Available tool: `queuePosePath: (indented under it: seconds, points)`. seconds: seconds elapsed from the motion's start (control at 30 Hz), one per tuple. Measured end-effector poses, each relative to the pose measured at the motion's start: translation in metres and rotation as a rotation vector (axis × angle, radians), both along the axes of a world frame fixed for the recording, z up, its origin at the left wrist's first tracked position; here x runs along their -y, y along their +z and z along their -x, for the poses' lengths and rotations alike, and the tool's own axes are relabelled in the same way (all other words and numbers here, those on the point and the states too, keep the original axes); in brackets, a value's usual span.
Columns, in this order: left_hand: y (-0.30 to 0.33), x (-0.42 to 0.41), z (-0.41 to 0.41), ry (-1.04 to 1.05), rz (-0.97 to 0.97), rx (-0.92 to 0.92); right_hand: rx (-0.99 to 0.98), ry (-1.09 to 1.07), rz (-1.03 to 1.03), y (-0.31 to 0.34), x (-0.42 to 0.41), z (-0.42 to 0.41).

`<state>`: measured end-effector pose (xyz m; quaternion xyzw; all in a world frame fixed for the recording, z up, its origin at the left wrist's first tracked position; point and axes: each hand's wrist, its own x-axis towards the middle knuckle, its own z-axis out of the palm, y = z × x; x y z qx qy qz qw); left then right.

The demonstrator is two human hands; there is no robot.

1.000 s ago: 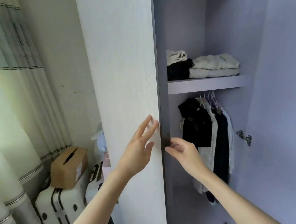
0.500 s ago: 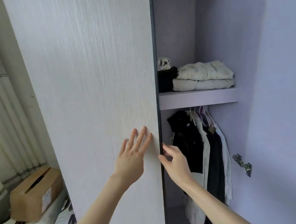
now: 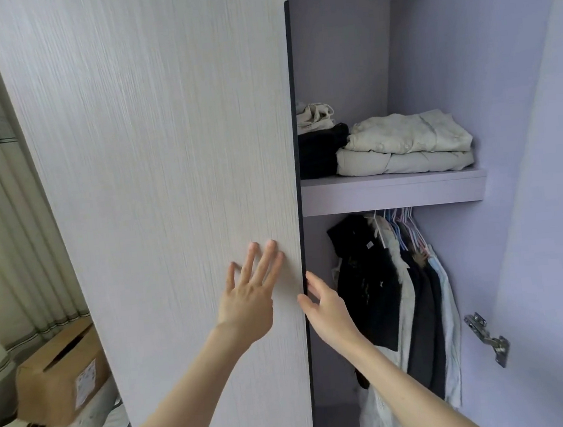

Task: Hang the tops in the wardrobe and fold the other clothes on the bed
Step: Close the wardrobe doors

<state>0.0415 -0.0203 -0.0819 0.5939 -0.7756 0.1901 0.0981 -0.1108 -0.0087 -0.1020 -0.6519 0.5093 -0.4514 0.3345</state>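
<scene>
Nearest, the left hand [image 3: 247, 306] lies flat with straight, spread fingers against the pale wardrobe door [image 3: 164, 155], while the right hand [image 3: 323, 307], fingers loose and holding nothing, touches the door's dark edge just beside it. Behind the hands, inside the wardrobe, the hung tops [image 3: 394, 292] crowd together on hangers under the shelf [image 3: 391, 190]. Farther back, folded clothes [image 3: 404, 143] rest on that shelf; a cardboard box [image 3: 58, 372] sits low at left.
</scene>
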Motion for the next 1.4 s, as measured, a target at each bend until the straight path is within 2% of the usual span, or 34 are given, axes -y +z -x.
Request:
queuePosePath:
  seconds: [0.2,0.37,0.47,0.7,0.87,0.97,1.07,1.13,1.23,1.4]
  points:
    - [0.008,-0.004,0.002,-0.01,-0.031,-0.023,-0.026,0.064,-0.058,0.006,-0.007,0.006]
    - [0.015,-0.033,0.007,-0.103,-0.151,-0.272,-0.045,-0.033,-0.074,0.0,-0.055,0.026]
    - [-0.005,-0.067,0.013,-0.234,-0.176,-0.34,-0.026,-0.134,-0.068,-0.005,-0.102,0.052]
    - [-0.007,-0.144,0.075,-0.578,-0.216,-0.453,-0.008,-0.419,-0.002,0.003,-0.22,0.118]
    - [0.008,-0.204,0.153,-0.821,-0.181,-0.472,-0.069,-0.618,0.189,0.028,-0.29,0.179]
    - [0.015,-0.228,0.198,-0.916,-0.134,-0.462,0.001,-0.842,0.353,0.045,-0.318,0.22]
    - [0.021,-0.245,0.24,-0.934,-0.127,-0.464,-0.072,-1.095,0.454,0.054,-0.339,0.27]
    - [0.024,-0.25,0.266,-0.926,-0.112,-0.463,-0.111,-1.053,0.33,0.057,-0.343,0.299]
    - [0.022,-0.261,0.302,-0.913,-0.103,-0.48,-0.017,-0.753,0.101,0.058,-0.341,0.324]
    - [0.008,-0.264,0.321,-0.836,-0.049,-0.46,0.054,-0.607,0.131,0.055,-0.344,0.337]
